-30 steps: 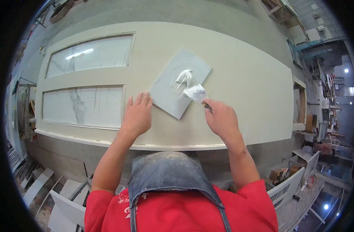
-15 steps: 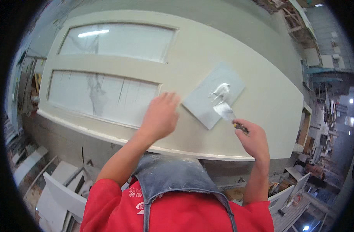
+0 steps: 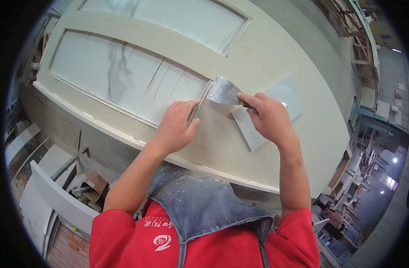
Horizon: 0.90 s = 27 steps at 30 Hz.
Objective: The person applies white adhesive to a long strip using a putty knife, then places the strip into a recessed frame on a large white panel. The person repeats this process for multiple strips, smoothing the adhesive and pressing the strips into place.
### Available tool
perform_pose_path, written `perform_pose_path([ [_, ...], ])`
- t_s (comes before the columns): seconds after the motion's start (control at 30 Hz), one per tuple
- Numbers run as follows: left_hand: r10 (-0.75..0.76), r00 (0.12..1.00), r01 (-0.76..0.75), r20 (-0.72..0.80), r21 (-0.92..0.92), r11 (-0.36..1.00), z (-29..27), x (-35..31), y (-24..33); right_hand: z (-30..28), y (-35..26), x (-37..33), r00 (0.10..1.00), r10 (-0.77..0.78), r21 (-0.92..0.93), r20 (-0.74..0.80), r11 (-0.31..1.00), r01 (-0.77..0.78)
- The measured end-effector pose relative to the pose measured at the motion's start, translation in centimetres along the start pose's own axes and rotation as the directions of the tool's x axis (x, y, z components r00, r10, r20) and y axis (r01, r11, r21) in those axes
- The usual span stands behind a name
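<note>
My right hand (image 3: 274, 117) is closed round the handle of a putty knife (image 3: 224, 90). Its wide metal blade lies at the near right corner of a recessed marbled panel (image 3: 137, 82) in a cream door-like board (image 3: 168, 38). Just left of the blade, my left hand (image 3: 175, 127) rests at the end of that recess, its thumb apart from the fingers on either side of the edge strip (image 3: 202, 98). I see nothing held in it. Partly behind my right hand, a pale rectangular plate (image 3: 285, 96) lies on the board with a bit of white paste showing.
A second recessed panel (image 3: 177, 20) lies farther across the board. White curved boards (image 3: 63, 194) and a cardboard piece (image 3: 96, 183) stand low on the left. Wooden racking (image 3: 354, 35) is at the far right. My denim apron (image 3: 195, 196) reaches the board's near edge.
The putty knife has gone from the paste on the plate leftward to the recess corner. My left hand has come to the recess end. The view has shifted over the board.
</note>
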<state>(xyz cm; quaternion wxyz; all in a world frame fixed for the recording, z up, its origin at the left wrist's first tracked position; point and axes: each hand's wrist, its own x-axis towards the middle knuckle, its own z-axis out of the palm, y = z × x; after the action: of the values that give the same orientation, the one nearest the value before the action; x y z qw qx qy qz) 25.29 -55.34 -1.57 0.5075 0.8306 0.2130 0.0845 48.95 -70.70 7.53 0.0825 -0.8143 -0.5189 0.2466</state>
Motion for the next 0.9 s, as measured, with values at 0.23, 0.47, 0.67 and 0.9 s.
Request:
perform_pose_path([
  [0.23, 0.009, 0.999, -0.011, 0.033, 0.039, 0.999, -0.4, -0.1, -0.1, -0.2, 0.5, 1.8, 0.996, -0.086, -0.033, 0.018, 0.996, 0.087],
  [0.47, -0.017, 0.999, 0.016, 0.028, 0.028, 0.999, -0.5, -0.2, 0.2, 1.2, 0.8, 2.2, 0.998, -0.058, -0.064, 0.035, 0.996, 0.060],
  [0.67, -0.031, 0.998, 0.032, 0.048, -0.010, 0.999, -0.9, 0.0, 0.2, 0.1, -0.1, 1.3, 0.986, 0.118, -0.221, 0.122, 0.971, -0.089],
  [0.9, -0.043, 0.999, 0.042, -0.021, -0.068, 0.997, -0.4, -0.8, -0.7, -4.4, -3.5, 0.1, 0.981, 0.196, -0.100, 0.013, 0.976, -0.193],
])
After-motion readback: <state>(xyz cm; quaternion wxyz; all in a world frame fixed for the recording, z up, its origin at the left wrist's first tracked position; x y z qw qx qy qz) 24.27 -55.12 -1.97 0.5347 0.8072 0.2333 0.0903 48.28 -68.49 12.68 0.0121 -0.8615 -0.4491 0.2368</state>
